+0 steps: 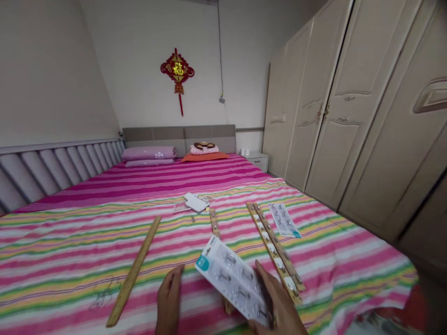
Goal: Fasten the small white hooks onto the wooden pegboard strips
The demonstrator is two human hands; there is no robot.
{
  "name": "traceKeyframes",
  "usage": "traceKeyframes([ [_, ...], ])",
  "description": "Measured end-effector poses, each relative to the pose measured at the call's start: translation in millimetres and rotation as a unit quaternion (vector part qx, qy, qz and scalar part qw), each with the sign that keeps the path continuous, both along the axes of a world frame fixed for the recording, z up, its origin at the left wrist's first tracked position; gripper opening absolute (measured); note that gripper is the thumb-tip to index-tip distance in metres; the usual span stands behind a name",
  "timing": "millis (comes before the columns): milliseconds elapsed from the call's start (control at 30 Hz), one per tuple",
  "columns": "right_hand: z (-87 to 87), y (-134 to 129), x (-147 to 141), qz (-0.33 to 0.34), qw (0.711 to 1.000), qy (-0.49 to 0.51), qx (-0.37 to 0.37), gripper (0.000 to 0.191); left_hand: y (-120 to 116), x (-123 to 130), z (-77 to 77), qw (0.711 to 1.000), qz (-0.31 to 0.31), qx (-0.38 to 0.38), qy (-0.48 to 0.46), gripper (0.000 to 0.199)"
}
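My right hand is closed on the right edge of a hook pack, a white card with clear plastic bubbles over several metal hooks and a teal corner. The pack is tilted above the bed. Beneath it lies a narrow wooden strip with small metal hooks, its middle hidden by the pack. My left hand is to the left of the pack, apart from it, fingers extended and holding nothing. Right of the pack, two wooden strips lie side by side, one bearing several white-backed hooks.
A bare wooden strip lies at left, beside thin clear scraps. Another hook pack is at right. White card and plastic packaging lies farther back on the striped sheet. A wardrobe stands along the right side.
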State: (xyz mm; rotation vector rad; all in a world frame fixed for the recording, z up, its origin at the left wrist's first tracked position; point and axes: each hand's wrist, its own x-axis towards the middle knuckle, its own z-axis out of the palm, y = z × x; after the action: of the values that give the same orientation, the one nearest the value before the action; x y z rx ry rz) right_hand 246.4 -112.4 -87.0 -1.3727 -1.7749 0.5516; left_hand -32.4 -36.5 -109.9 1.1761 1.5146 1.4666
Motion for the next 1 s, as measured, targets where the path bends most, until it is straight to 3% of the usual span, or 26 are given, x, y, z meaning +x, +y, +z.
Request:
traceKeyframes([
  [33,-6.3,-4,-8,0.014,1.000,-0.018,-0.003,0.095,-7,4,10.7,0.996,-0.047,-0.021,-0.073,0.045],
  [100,-16.5,-9,-21,0.031,0.998,-0.050,-0.015,0.095,-19,11,31.5,0.958,-0.126,-0.086,-0.244,0.055],
  [200,-28.3,-12,-35,0.030,0.995,-0.081,-0.044,0.086,-32,15,53.4,0.918,-0.205,-0.126,-0.315,0.046],
  [333,-32.2,-18,-49,0.027,0.993,-0.083,-0.082,0.077,-39,7,59.4,0.926,-0.210,-0.119,-0.290,0.029],
  [467,-6.7,-23,-59,0.089,0.985,0.058,-0.133,0.080,-45,0,57.3,0.924,-0.238,-0.129,-0.269,0.028],
  [600,25.8,-16,-74,0.194,0.916,0.274,-0.222,0.040,-55,3,62.1,0.914,-0.292,-0.148,-0.241,0.029],
  [800,25.7,0,-98,0.197,0.856,0.375,-0.296,0.035,-63,-2,73.8,0.916,-0.344,-0.155,-0.139,0.033],
  [900,27.7,-1,-104,0.207,0.868,0.351,-0.285,0.029,-62,-10,82.3,0.910,-0.379,-0.156,-0.060,0.035],
  [1000,36.0,-5,-108,0.218,0.893,0.296,-0.259,0.025,-63,-11,91.2,0.914,-0.376,-0.150,0.037,0.038],
])
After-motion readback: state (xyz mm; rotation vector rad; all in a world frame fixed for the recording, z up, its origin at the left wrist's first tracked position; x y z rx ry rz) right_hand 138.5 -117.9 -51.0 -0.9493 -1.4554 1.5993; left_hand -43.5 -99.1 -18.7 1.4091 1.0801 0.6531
